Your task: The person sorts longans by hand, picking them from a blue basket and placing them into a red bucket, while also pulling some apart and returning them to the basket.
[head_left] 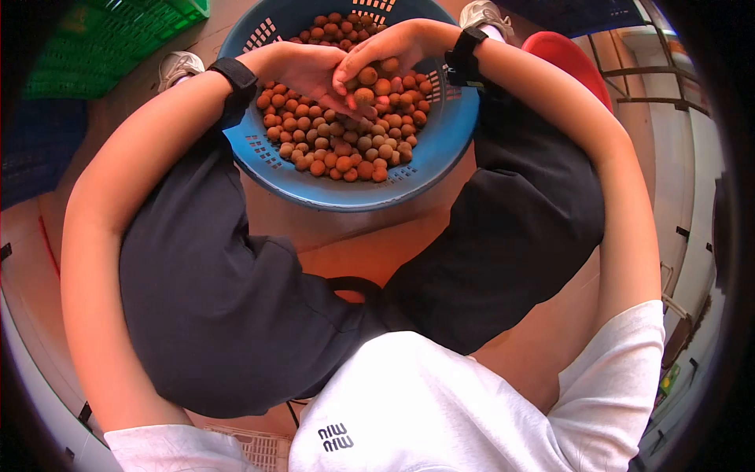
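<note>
A wide blue plastic basket [346, 198] with slotted sides holds many small round brown fruits [338, 164], which look like longans. Over the middle of the heap, my left hand [314, 72] reaches in from the left with its fingers stretched out and pointing down to the right. My right hand [385, 49] comes from the right and overlaps the left fingertips. Its fingers are curled around a few of the fruits [367, 76]. Some fingertips of both hands are hidden among the fruits. Dark bands circle both wrists.
The basket stands on a tiled floor between my bent knees. A green crate [118, 43] is at the upper left, above a blue crate [43, 145]. At the upper right are a red basin [568, 64] and a metal rack [649, 71]. A pale slotted crate [263, 450] lies below.
</note>
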`<state>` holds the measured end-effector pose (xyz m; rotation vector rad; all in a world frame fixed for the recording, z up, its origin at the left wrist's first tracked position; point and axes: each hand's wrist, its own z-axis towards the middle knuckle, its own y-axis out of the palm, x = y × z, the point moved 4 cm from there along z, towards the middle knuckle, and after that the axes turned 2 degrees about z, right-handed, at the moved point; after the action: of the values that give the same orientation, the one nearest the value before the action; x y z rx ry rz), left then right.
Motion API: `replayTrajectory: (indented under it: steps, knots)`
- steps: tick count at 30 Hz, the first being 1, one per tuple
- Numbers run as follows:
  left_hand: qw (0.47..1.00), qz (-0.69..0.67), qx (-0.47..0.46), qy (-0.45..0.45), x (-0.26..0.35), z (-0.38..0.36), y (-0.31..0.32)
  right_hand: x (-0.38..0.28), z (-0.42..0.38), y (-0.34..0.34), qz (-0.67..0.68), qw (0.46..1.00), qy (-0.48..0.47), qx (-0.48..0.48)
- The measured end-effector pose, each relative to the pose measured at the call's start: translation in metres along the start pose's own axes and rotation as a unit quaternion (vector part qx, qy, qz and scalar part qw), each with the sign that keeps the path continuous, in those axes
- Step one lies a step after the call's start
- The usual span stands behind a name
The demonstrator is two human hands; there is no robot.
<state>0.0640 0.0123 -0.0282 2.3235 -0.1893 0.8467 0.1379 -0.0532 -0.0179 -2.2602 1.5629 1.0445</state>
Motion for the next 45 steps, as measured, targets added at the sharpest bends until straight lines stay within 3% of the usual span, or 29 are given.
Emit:
replayTrajectory:
  steps: [4,8,11,17,20,23,26,29,31,33,36,42,45]
  knots:
    - [0.998,-0.048,-0.021,0.025,0.005,0.0,0.006,-0.001,-0.004,0.0,0.005,0.999,-0.001,0.035]
    - [1.0,-0.004,0.003,0.027,0.002,0.003,-0.013,-0.007,-0.01,0.001,-0.012,0.997,-0.024,0.079]
    - [0.998,0.044,-0.055,-0.002,-0.001,0.0,-0.019,-0.013,-0.018,0.009,-0.01,0.989,-0.056,0.136]
    - [0.993,0.063,-0.08,-0.057,-0.002,-0.01,-0.021,-0.029,-0.02,0.016,0.065,0.991,-0.02,-0.116]
    - [0.987,0.069,-0.134,-0.051,-0.004,-0.009,-0.014,-0.034,-0.035,0.014,0.051,0.998,-0.014,0.034]
    - [0.988,0.085,-0.118,-0.049,-0.002,-0.011,-0.015,-0.029,-0.033,0.004,0.076,0.997,0.006,0.012]
    - [0.99,0.115,-0.083,-0.019,0.003,-0.014,-0.021,-0.03,-0.04,-0.003,0.124,0.989,-0.057,0.066]
    - [0.988,0.136,-0.066,-0.01,0.012,-0.023,-0.029,-0.035,-0.032,-0.006,0.196,0.965,-0.103,-0.139]
    - [0.988,0.154,-0.006,0.017,0.015,-0.026,-0.033,-0.04,-0.045,-0.01,0.098,0.978,-0.153,0.105]
    - [0.987,0.155,0.034,0.035,0.019,-0.028,-0.033,-0.03,-0.04,-0.021,0.19,0.969,-0.152,-0.036]
    - [0.985,0.144,0.045,0.081,0.022,-0.025,-0.034,-0.029,-0.041,-0.024,0.2,0.966,-0.148,-0.063]
    - [0.978,0.149,0.072,0.126,0.027,-0.024,-0.036,-0.029,-0.054,-0.025,0.178,0.966,-0.138,0.127]
    - [0.979,0.152,0.05,0.129,0.027,-0.021,-0.034,-0.023,-0.045,-0.034,0.177,0.974,-0.139,0.029]
